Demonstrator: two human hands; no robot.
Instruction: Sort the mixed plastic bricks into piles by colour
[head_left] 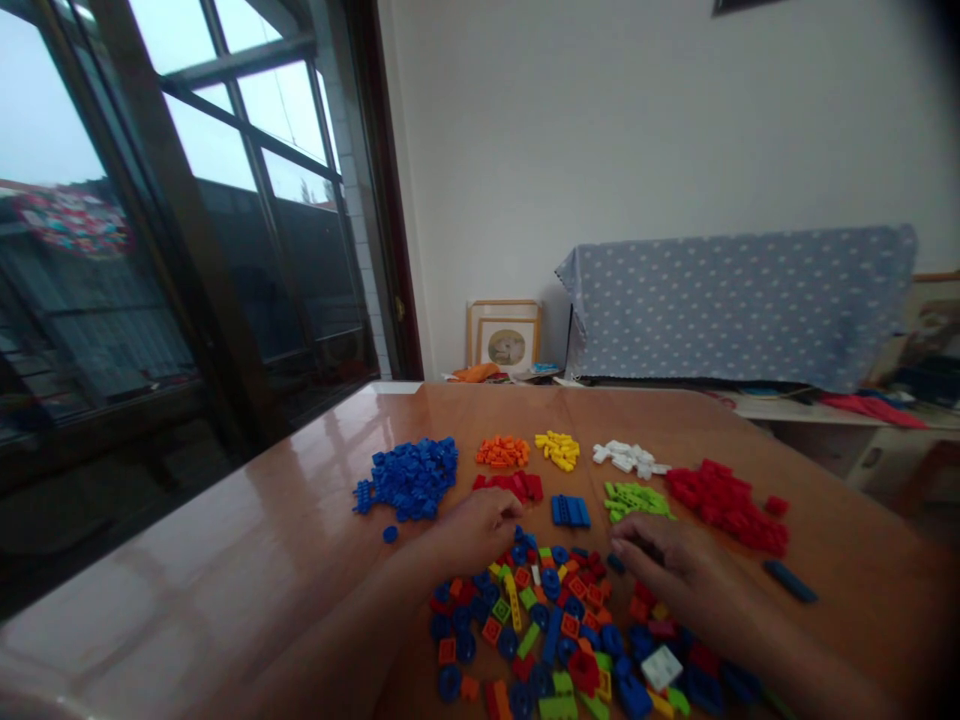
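My left hand (484, 528) is over the front of the small red brick pile (510, 487), its fingers curled and close together. Whatever they may hold is hidden; a blue piece (523, 538) shows just below the fingertips. My right hand (664, 558) is in front of the lime green pile (636, 500), thumb and fingers bent into a pinch. A small dark blue piece (616, 563) shows at its fingertips. Between and below both hands spreads a mixed heap of building bricks (551, 625) in blue, red, orange, yellow and green. Several flat blue bricks (571, 511) lie side by side beyond it.
Sorted piles ring the heap: blue (412, 478), orange (502, 452), yellow (559, 450), white (626, 458) and red (727, 505). A round blue piece (390, 534) and a long dark blue brick (790, 581) lie apart on the glossy wooden table (247, 540).
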